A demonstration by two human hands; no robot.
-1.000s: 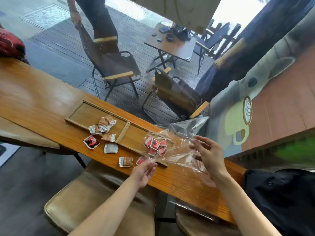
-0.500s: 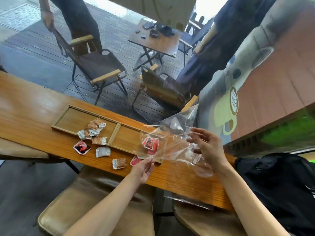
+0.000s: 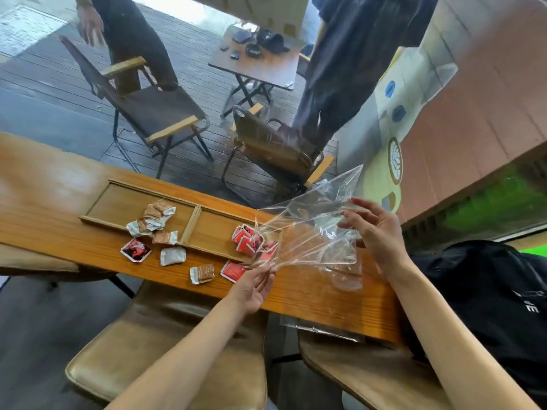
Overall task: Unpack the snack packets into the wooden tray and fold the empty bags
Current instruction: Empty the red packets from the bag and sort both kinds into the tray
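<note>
Wooden surface (image 3: 310, 297) carries a two-compartment wooden tray (image 3: 194, 221). Both hands pinch a clear plastic bag (image 3: 310, 229): left hand (image 3: 254, 287) at seven o'clock, right hand (image 3: 376, 232) at three. Red snack packets (image 3: 247, 242), blurred through the film, lie in the tray's right compartment.

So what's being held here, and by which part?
The clear plastic bag: left hand pinches its lower corner, right hand grips the far edge.

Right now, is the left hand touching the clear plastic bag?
Touching. The head view shows the left hand pinching the corner of the clear plastic bag at its fingertips.
</note>
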